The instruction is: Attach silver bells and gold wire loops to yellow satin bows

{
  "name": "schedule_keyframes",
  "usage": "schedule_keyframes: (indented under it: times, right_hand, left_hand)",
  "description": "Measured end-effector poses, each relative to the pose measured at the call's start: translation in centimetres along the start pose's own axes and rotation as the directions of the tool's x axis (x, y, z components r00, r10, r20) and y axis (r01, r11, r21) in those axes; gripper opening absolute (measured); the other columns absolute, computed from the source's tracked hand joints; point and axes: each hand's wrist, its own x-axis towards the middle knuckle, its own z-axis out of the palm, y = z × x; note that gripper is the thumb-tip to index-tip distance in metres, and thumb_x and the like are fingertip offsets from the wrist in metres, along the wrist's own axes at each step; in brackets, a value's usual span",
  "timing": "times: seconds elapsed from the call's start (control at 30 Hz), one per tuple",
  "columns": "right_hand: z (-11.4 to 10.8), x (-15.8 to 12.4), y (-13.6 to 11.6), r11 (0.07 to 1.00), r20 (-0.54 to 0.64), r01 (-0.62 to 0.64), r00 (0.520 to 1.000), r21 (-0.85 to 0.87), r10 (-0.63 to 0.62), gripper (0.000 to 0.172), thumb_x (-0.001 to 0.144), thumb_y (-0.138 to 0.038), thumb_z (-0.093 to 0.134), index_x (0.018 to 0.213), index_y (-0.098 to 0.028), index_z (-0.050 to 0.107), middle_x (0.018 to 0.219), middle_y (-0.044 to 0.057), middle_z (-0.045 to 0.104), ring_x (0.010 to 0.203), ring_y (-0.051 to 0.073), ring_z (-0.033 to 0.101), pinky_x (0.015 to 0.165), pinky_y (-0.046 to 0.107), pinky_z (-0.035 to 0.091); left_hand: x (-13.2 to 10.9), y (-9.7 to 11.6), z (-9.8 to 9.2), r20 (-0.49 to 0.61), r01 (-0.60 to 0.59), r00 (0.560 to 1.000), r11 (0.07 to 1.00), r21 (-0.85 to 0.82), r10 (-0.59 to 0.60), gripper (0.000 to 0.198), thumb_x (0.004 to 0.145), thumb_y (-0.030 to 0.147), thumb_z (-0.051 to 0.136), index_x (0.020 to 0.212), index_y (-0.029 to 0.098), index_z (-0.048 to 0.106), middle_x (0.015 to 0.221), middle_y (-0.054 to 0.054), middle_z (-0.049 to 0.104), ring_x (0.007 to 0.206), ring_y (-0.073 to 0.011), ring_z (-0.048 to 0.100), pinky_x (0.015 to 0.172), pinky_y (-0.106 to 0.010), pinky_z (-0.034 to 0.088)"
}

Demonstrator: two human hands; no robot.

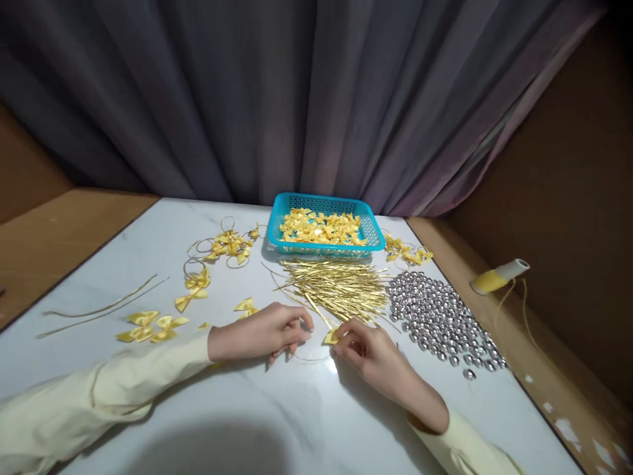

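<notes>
My right hand (368,349) pinches a small yellow satin bow (331,337) between thumb and fingertips, just in front of a heap of gold cords (336,287). From beneath it a thin cord (311,359) curves across to my left hand (279,333). The left fingers are bent and closed around the cord's other end; the exact grip is partly hidden. Close behind the left wrist lies another yellow bow (245,307). Some loose yellow bows (151,326) rest on the table beyond the left sleeve.
A blue basket (279,245) of yellow bows stands at the back. Silver beads (440,316) spread at right. Bows on looped cords (227,244) lie back left, more bows (408,251) back right. Two loose cords (106,307) lie left. A white-and-yellow thread spool (499,277) sits right.
</notes>
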Motion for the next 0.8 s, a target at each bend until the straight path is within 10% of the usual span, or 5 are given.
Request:
schedule_keyframes:
  times: [0.3, 0.47, 0.63, 0.8]
  right_hand:
    - [1.0, 0.0, 0.8, 0.997, -0.078, 0.062, 0.995, 0.054, -0.058, 0.011, 0.079, -0.015, 0.049, 0.085, -0.016, 0.058, 0.056, -0.003, 0.056, 0.050, 0.011, 0.048, 0.049, 0.020, 0.037]
    - [1.2, -0.2, 1.0, 0.991, -0.151, 0.126, 0.982, 0.054, -0.117, 0.014, 0.077, -0.017, 0.051, 0.087, -0.016, 0.060, 0.063, 0.000, 0.060, 0.054, 0.013, 0.051, 0.054, 0.023, 0.040]
    - [1.7, -2.2, -1.1, 0.969, -0.252, 0.232, 0.946, 0.083, -0.205, 0.021, 0.078, -0.021, 0.051, 0.095, -0.015, 0.062, 0.099, 0.012, 0.060, 0.099, 0.024, 0.048, 0.085, 0.037, 0.037]
    - [5.5, -3.8, -4.7, 0.918, 0.029, 0.261, 0.959, 0.300, -0.282, 0.035, 0.083, -0.042, 0.050, 0.074, -0.013, 0.070, 0.067, 0.007, 0.065, 0.065, 0.017, 0.058, 0.063, 0.029, 0.044]
  left_hand:
    - [-5.8, 3.7, 0.8, -0.240, 0.068, 0.967, 0.993, -0.091, -0.089, 0.024, 0.083, 0.040, 0.052, 0.091, 0.018, 0.060, 0.067, 0.000, 0.063, 0.046, -0.0079, 0.049, 0.044, -0.018, 0.041]
    - [-10.7, 6.1, 1.6, -0.501, 0.063, 0.860, 0.994, -0.094, -0.101, 0.020, 0.078, 0.039, 0.061, 0.086, 0.022, 0.064, 0.071, 0.000, 0.064, 0.057, -0.0114, 0.053, 0.052, -0.019, 0.044]
    - [-11.4, 4.1, 4.1, -0.640, -0.163, 0.755, 0.905, -0.393, -0.141, 0.018, 0.076, 0.033, 0.065, 0.085, 0.018, 0.062, 0.076, -0.003, 0.065, 0.069, -0.0137, 0.055, 0.058, -0.020, 0.043]
    - [-9.8, 1.1, 6.6, -0.645, -0.381, 0.753, 0.713, -0.589, -0.131, 0.017, 0.074, 0.027, 0.069, 0.085, 0.016, 0.062, 0.080, -0.002, 0.060, 0.073, -0.0109, 0.053, 0.051, -0.015, 0.037]
